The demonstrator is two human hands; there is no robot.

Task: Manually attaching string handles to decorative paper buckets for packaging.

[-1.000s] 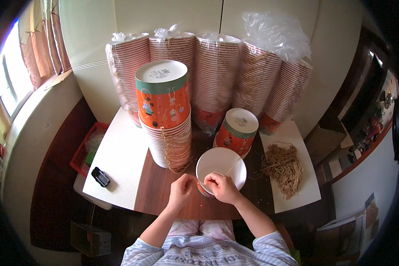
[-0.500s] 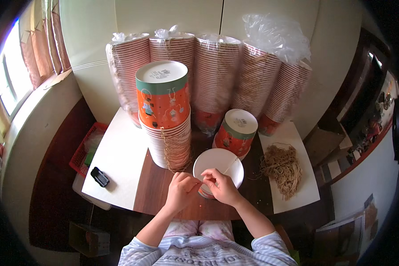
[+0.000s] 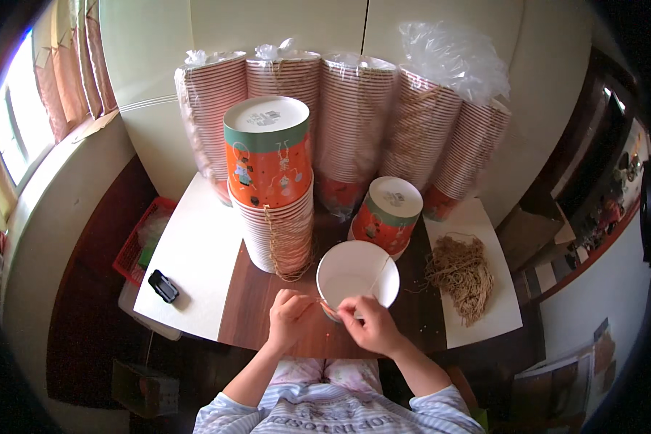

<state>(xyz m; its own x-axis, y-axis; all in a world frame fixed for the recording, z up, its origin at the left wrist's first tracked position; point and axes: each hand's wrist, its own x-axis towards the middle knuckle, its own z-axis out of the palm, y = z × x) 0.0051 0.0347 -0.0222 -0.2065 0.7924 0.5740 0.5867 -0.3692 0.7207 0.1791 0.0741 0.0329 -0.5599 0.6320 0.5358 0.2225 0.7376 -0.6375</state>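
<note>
While fingers (image 3: 343, 309) pinch string (image 3: 380, 273); cup (image 3: 357, 278) just beyond

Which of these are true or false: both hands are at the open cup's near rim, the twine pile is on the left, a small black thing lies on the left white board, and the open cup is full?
1. Both hands are at the open cup's near rim. True: the left hand and right hand pinch a string at the open cup.
2. The twine pile is on the left. False: it lies right of the cup.
3. A small black thing lies on the left white board. True.
4. The open cup is full. False: its white inside is bare.
</note>
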